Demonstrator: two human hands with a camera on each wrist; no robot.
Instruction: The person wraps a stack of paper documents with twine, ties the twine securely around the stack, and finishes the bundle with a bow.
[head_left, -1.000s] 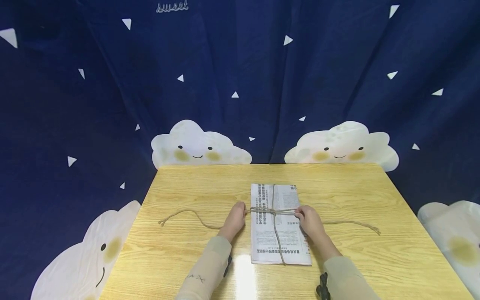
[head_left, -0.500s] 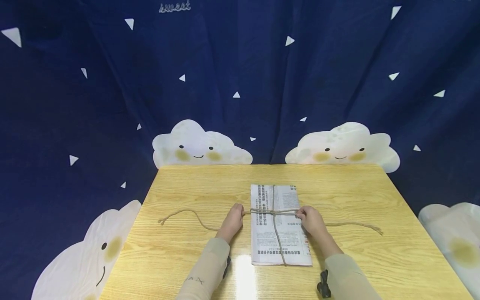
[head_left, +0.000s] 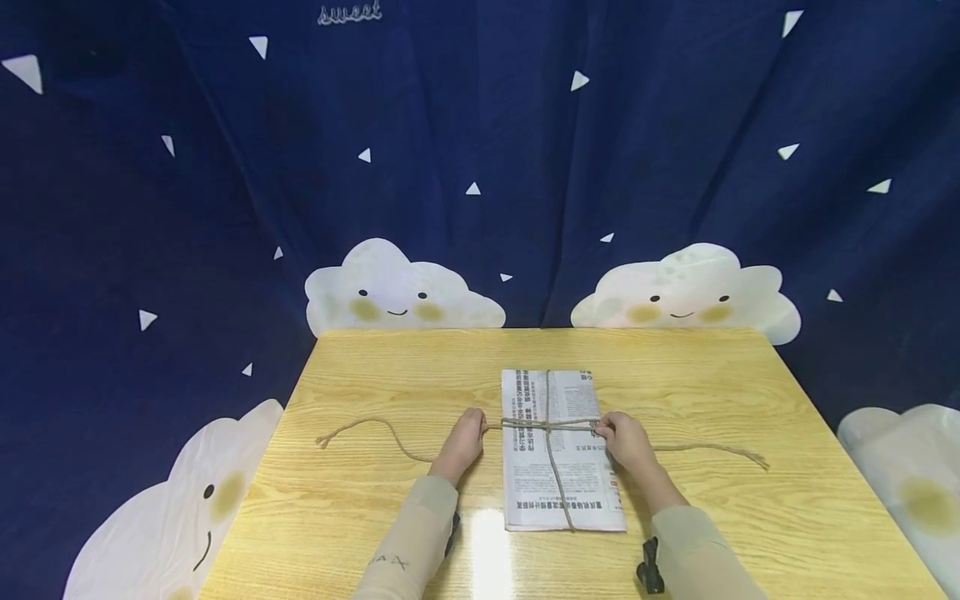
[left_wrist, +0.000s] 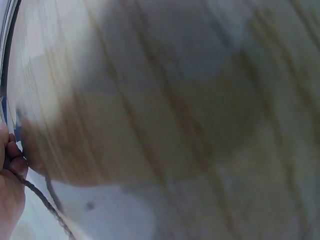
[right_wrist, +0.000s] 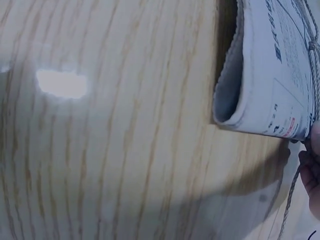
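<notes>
A folded stack of newspaper (head_left: 534, 487) lies on the table, with brown twine (head_left: 557, 475) crossing it lengthwise and sideways and meeting in a knot near its middle. Just left of the paper, my left hand (head_left: 462, 442) pinches one strand of the twine; its loose end trails off to the left. My right hand (head_left: 627, 442) pinches the other strand at the paper's right edge, and that tail runs out to the right. In the right wrist view the newspaper's folded edge (right_wrist: 265, 110) shows, with the fingers (right_wrist: 311, 175) at the frame's edge.
The wooden table (head_left: 405, 367) extends around the newspaper on every side. Behind it hangs a dark blue curtain (head_left: 465, 100) printed with white triangles and smiling clouds. A dark bow (head_left: 649, 567) sits at the right sleeve.
My left hand has shifted slightly left and down, and my right hand slightly right. The twine across the paper lies closer together near the knot.
</notes>
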